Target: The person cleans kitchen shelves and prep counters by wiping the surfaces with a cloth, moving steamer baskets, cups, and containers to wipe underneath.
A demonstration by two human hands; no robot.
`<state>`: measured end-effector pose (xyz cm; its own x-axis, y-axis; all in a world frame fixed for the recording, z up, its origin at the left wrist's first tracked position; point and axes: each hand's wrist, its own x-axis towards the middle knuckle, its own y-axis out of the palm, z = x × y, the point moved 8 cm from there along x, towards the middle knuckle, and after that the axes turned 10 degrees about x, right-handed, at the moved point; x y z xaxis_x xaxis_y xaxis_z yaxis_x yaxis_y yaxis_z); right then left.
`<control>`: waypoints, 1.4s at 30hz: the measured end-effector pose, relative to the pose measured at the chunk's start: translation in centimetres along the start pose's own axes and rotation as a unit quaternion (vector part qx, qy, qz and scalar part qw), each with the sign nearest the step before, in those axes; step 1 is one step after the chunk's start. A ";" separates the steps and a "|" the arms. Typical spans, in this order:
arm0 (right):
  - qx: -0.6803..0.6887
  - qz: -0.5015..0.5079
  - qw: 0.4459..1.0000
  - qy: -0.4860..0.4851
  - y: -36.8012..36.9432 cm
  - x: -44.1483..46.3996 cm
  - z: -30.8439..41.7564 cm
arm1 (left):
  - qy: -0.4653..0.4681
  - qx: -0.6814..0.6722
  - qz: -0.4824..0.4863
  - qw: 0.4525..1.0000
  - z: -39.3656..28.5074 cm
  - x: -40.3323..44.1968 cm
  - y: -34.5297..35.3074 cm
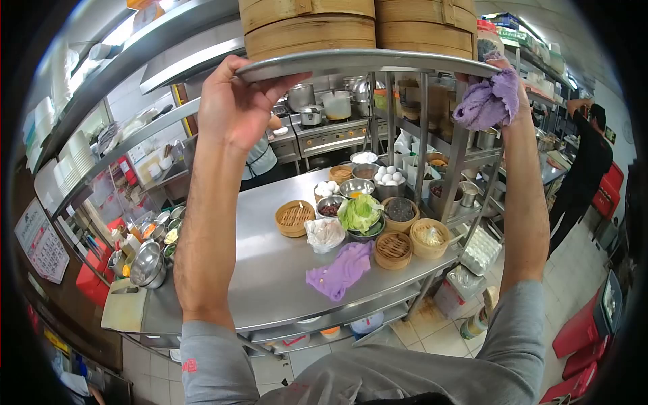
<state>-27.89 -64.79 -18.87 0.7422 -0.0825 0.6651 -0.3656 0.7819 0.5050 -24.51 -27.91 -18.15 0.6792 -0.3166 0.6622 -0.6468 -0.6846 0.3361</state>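
My left hand point(233, 101) grips the left edge of a grey metal tray point(378, 61), raised high in front of me. Two stacks of bamboo steamers, one on the left point(310, 39) and one on the right point(426, 37), stand on the tray, their tops cut off by the view. At the tray's right edge my right hand point(511, 73) is closed on the rim, with a purple cloth point(487, 101) bunched over it that hides most of the fingers.
Below is a steel counter point(263, 260) bearing several small bamboo steamers point(393, 250), a bowl of eggs point(389, 177), lettuce point(360, 213) and another purple cloth point(339, 271). A metal post point(456, 148) rises at the right. Behind stand a stove point(331, 138) and a person point(262, 162); another person point(582, 169) is far right.
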 end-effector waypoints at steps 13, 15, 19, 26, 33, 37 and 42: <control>-0.017 -0.036 0.999 0.031 -4.1 6.8 -1.7 | -0.005 -0.052 -0.055 0.997 3.8 5.6 -1.9; -0.019 -0.033 0.999 0.003 -5.5 8.7 -1.7 | -0.006 -0.060 -0.047 0.997 4.7 7.9 -2.6; 0.006 -0.038 0.999 0.032 -7.7 12.1 -3.6 | -0.042 -0.091 -0.039 0.994 7.7 11.8 -4.0; 0.096 -0.091 0.991 0.033 -13.6 18.1 -6.7 | -0.029 -0.088 -0.081 0.992 12.9 18.2 -5.6; -0.043 -0.233 0.965 -0.111 -16.1 19.7 -7.7 | -0.007 -0.080 -0.114 0.990 17.4 22.2 -8.2; -0.117 -0.248 0.956 -0.107 -20.0 22.9 -8.6 | 0.038 -0.058 -0.057 0.996 19.1 24.7 -9.3; -0.054 -0.196 0.978 -0.055 -21.7 24.8 -9.9 | 0.077 0.029 -0.183 0.980 18.9 24.2 -9.9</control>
<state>4.02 -77.74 -18.78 0.7463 -0.4498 0.4907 0.0005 0.7375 0.6754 4.86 -41.14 -18.13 0.7986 0.0573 0.5992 -0.3454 -0.7716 0.5342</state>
